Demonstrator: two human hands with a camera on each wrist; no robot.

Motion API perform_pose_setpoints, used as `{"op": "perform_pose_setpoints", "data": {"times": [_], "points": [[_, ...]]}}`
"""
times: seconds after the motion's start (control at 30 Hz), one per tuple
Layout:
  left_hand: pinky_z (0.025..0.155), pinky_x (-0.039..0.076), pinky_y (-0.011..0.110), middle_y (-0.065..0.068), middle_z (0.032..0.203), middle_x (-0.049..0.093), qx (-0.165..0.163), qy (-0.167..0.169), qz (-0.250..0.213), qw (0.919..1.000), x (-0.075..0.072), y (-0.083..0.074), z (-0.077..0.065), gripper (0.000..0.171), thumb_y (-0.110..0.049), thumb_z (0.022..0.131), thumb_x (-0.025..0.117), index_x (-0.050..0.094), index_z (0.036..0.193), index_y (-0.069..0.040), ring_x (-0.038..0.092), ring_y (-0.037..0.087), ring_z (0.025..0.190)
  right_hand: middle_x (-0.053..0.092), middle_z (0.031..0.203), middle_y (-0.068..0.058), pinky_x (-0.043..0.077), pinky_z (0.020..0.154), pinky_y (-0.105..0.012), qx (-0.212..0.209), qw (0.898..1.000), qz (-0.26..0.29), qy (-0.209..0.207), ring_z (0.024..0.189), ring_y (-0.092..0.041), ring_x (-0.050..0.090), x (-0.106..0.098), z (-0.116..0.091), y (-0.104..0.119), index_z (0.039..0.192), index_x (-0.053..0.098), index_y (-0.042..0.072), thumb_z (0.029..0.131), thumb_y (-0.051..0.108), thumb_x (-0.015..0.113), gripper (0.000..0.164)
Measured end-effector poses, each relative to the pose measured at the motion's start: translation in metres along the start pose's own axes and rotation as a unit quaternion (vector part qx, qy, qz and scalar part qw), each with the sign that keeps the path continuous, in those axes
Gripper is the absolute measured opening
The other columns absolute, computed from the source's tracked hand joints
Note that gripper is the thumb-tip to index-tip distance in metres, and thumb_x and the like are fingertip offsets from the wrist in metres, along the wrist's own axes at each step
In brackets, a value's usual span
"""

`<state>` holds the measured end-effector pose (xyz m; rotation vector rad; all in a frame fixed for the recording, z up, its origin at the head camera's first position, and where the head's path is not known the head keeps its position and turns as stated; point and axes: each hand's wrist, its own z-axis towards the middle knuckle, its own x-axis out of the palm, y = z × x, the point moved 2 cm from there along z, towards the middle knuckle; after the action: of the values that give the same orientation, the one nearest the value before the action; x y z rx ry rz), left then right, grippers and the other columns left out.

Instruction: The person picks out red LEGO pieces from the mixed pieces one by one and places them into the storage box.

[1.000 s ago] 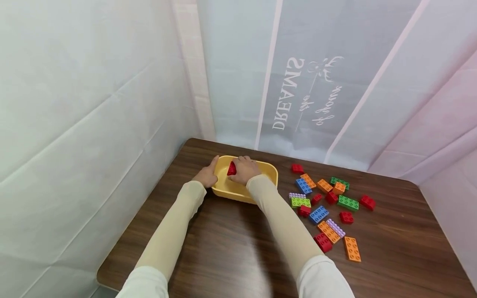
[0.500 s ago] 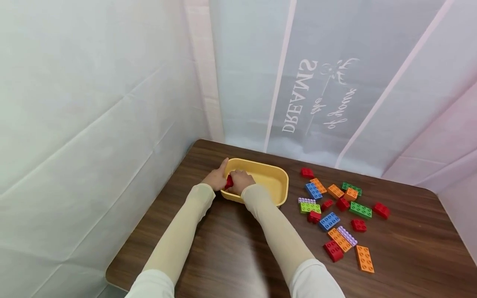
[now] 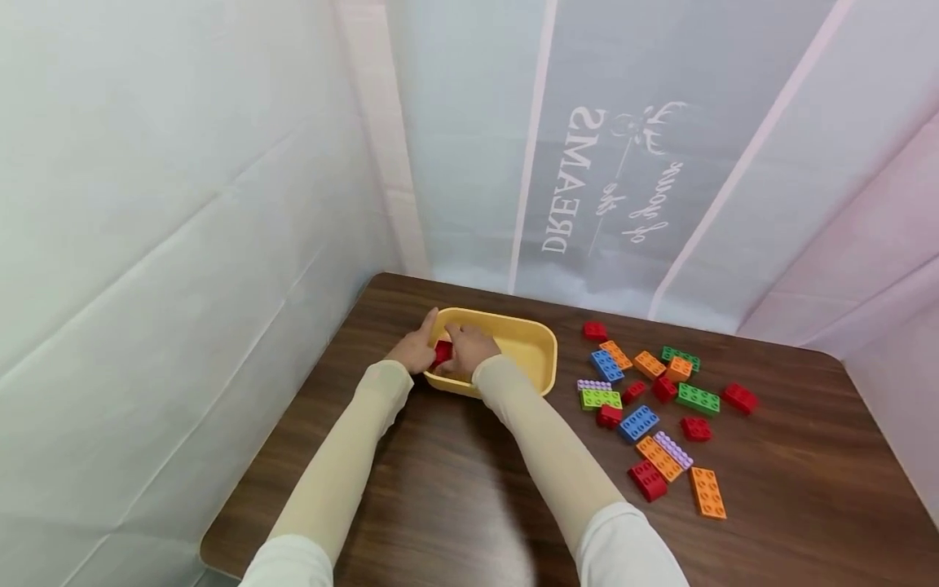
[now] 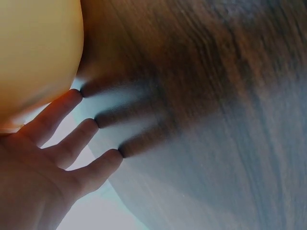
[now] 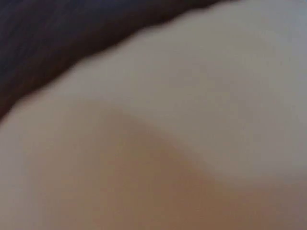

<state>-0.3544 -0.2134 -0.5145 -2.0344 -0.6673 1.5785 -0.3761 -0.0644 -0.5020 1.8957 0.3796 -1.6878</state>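
In the head view a yellow plastic tray (image 3: 534,352) stands on the table, with my left hand (image 3: 414,350) against its left end. One left finger points up along the rim. In the left wrist view three fairly straight fingers (image 4: 67,146) touch the tabletop beside the tray's outer wall (image 4: 41,52). My right hand (image 3: 473,350) reaches into the tray's left part, finger and thumb spread apart. Just left of them lies a red toy brick (image 3: 443,352), partly hidden by the hands. The right wrist view is too blurred to show the fingers.
To the tray's right several loose toy bricks are scattered on the dark wooden table (image 3: 433,497), among them a blue brick (image 3: 639,423), a green brick (image 3: 698,398) and an orange brick (image 3: 707,492). A printed curtain (image 3: 469,163) hangs behind the table.
My right hand has carried the red brick from further inside the tray to its left end, and its finger and thumb have spread away from it. The left hand stays at the rim.
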Motion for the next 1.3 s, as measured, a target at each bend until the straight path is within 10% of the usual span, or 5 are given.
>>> {"op": "perform_pose_setpoints", "data": {"times": [0.27, 1.3], "points": [[0.092, 0.044, 0.046, 0.025, 0.141, 0.052, -0.004, 0.006, 0.014, 0.9999, -0.002, -0.002, -0.001, 0.087, -0.006, 0.092, 0.043, -0.004, 0.164, -0.02, 0.056, 0.033, 0.099, 0.046, 0.149, -0.018, 0.039, 0.107, -0.046, 0.035, 0.999, 0.03, 0.005, 0.135, -0.034, 0.045, -0.035, -0.024, -0.04, 0.156, 0.038, 0.014, 0.087, 0.056, 0.073, 0.088], [0.097, 0.042, 0.053, 0.032, 0.148, 0.041, -0.011, 0.02, 0.022, 0.9995, 0.0, -0.009, -0.011, 0.087, -0.005, 0.094, 0.042, -0.011, 0.162, -0.017, 0.053, 0.038, 0.107, 0.017, 0.164, -0.02, 0.014, 0.115, -0.063, 0.141, 0.989, 0.03, -0.043, 0.148, -0.044, 0.015, -0.083, -0.13, -0.18, 0.163, 0.024, 0.022, 0.094, 0.072, 0.047, 0.088]]}}
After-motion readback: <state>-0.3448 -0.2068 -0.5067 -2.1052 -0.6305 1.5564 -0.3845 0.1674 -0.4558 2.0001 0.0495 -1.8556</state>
